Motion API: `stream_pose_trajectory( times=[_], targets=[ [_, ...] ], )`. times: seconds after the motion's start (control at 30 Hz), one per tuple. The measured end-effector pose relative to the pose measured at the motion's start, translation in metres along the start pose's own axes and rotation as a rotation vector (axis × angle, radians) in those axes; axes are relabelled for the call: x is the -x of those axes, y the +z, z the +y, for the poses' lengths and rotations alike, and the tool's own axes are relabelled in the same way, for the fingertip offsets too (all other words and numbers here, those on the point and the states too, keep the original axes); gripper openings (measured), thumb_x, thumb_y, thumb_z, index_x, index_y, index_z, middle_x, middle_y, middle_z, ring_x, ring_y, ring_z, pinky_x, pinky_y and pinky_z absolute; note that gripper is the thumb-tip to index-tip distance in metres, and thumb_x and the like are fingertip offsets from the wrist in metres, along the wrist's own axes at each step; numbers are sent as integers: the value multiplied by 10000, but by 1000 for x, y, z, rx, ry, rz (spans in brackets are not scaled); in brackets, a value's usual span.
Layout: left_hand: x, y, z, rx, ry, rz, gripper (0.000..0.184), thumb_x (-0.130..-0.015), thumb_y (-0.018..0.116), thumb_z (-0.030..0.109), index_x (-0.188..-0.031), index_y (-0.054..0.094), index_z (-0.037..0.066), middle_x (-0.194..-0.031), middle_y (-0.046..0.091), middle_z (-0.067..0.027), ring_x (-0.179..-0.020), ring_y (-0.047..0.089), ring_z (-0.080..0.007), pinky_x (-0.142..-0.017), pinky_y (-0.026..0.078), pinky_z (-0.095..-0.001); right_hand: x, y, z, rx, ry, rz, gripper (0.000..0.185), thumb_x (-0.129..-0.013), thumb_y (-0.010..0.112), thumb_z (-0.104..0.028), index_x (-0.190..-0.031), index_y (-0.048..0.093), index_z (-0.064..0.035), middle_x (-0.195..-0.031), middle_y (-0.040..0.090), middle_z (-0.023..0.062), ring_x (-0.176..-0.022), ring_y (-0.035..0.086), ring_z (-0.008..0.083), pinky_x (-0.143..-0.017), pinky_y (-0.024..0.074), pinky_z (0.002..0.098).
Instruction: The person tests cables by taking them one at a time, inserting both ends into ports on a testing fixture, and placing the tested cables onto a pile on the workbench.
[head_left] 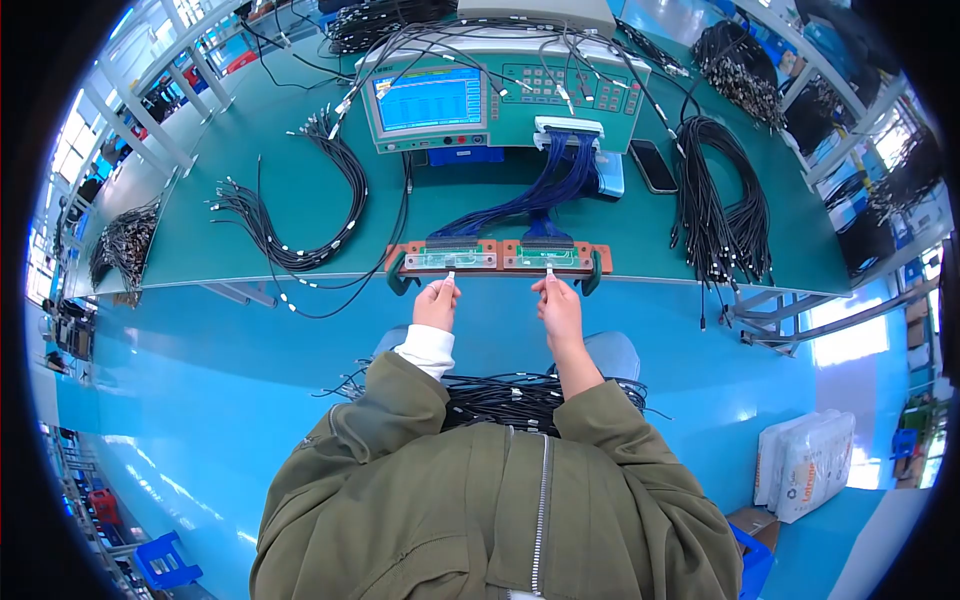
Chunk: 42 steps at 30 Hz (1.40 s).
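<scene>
My left hand (437,303) is closed in a pinch on a small pale cable connector (451,275) at the front edge of the left green circuit board (450,257). Likewise my right hand (560,310) pinches another pale connector (549,270) at the right board (541,257). Both boards sit on a brown test fixture (501,256) clamped along the table's front edge. Whether the connectors are fully inserted is too small to tell. Bundles of dark blue wires (520,208) run from the boards to a cable tester (500,95). Black cables (500,402) lie across my lap.
A bundle of black cables (345,215) curves on the green table (200,225) at left; a coiled bundle (735,200) hangs slightly over the right edge. Beside the tester lies a phone (653,166). Green clamps (400,276) flank the fixture. White packages (805,465) stand on the floor.
</scene>
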<state>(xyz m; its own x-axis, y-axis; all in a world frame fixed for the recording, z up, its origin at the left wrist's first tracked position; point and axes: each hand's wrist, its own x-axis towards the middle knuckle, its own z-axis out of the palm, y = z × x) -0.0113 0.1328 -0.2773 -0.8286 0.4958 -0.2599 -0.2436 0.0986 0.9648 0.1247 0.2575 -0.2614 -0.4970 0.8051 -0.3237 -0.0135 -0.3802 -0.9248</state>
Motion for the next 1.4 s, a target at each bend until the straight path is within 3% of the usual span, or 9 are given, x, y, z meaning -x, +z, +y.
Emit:
stream_pose_trajectory(
  times=[0.57,0.7,0.9,1.0,1.1,1.17,1.27,1.33,1.4],
  targets=[
    [-2,14,1,44,9,100,248,-857,459,217,-675,523,61,-569,445,6,-488,376,-63,-437,303,-195,-9,-15,-4,-1,78,-133,261,-883,399,-187,-791,559,-2,-671,478,28,-533,408,73,-496,338,189],
    [-9,12,15,143,-218,82,242,-853,469,210,-674,523,57,-568,446,1,-485,396,-69,-439,329,-209,-8,-28,6,-46,-22,-83,188,-851,437,-126,-848,576,0,-727,520,39,-591,449,90,-563,378,193],
    [-3,-63,9,-27,-108,-28,188,-784,558,175,-829,606,0,-676,567,-63,-546,505,-121,-501,433,-223,21,-109,-3,406,-547,273,180,-788,473,-20,-938,572,-31,-900,558,65,-755,545,147,-703,430,244],
    [7,-156,-11,-206,-116,222,197,-728,605,146,-870,618,10,-716,585,-60,-588,527,-127,-524,439,-212,46,-210,-1,527,-589,755,202,-811,448,-25,-984,552,-36,-901,555,82,-777,550,161,-729,433,266],
    [15,-266,-86,-738,-56,486,293,-743,566,310,-891,630,66,-772,611,-136,-707,562,-207,-661,459,-293,108,-321,15,1377,-372,850,200,-775,491,-85,-935,569,6,-938,575,146,-794,560,269,-738,439,335],
    [44,-272,-65,-1772,-369,1293,494,-692,586,471,-1028,576,110,-1050,557,-160,-957,527,-285,-819,411,-337,146,-352,23,1577,153,638,218,-782,492,-117,-948,568,2,-938,578,145,-803,560,265,-739,440,331],
    [32,-284,-48,-1258,-193,1032,453,-717,600,432,-1017,577,93,-1017,563,-165,-935,529,-226,-819,407,-316,160,-354,21,1619,504,341,249,-793,494,-165,-968,566,-4,-938,583,144,-815,560,260,-740,441,325],
    [8,-227,-4,-49,-89,598,367,-772,585,382,-766,595,15,-625,592,-107,-500,530,-144,-487,435,-243,134,-329,5,1583,464,257,271,-799,495,-198,-982,564,-9,-938,586,143,-823,560,256,-741,442,321],
    [-26,-194,8,209,-198,484,406,-780,570,417,-732,573,14,-605,587,-104,-434,509,-142,-410,394,-223,108,-292,-15,1453,314,228,295,-806,497,-230,-995,563,-13,-938,588,142,-831,560,252,-742,443,316]
  ],
)
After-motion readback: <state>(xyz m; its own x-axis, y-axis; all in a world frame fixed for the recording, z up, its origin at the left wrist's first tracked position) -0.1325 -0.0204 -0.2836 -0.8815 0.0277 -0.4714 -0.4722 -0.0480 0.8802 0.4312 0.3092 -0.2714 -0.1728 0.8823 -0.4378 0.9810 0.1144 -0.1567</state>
